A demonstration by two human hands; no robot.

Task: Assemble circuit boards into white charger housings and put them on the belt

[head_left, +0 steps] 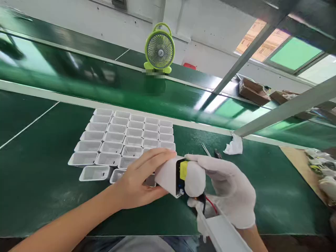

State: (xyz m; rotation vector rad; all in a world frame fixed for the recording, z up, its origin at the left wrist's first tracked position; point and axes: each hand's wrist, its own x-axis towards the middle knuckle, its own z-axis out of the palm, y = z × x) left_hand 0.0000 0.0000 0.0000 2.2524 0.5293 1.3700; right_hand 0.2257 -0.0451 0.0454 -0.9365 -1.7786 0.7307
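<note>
My left hand [141,178], bare, is wrapped round a white plastic housing [168,176] held above the green table. The housing's open side faces right and shows a circuit board with a yellow component [183,170]. My right hand [228,189], in a white glove, has its fingers closed at this opening, touching the board. Red and black wires [211,204] run below the gloved fingers. A long white plastic piece [225,232] hangs under my right hand, and its hold is partly hidden. Rows of white open boxes [112,137] stand behind my left hand.
A green fan [160,49] stands on the ledge beyond the table. Behind my right hand lie a metal tool [206,149] and a crumpled white cloth [234,145]. Cardboard [301,168] with assorted parts is at the right. A slanted metal post [286,106] crosses the right side.
</note>
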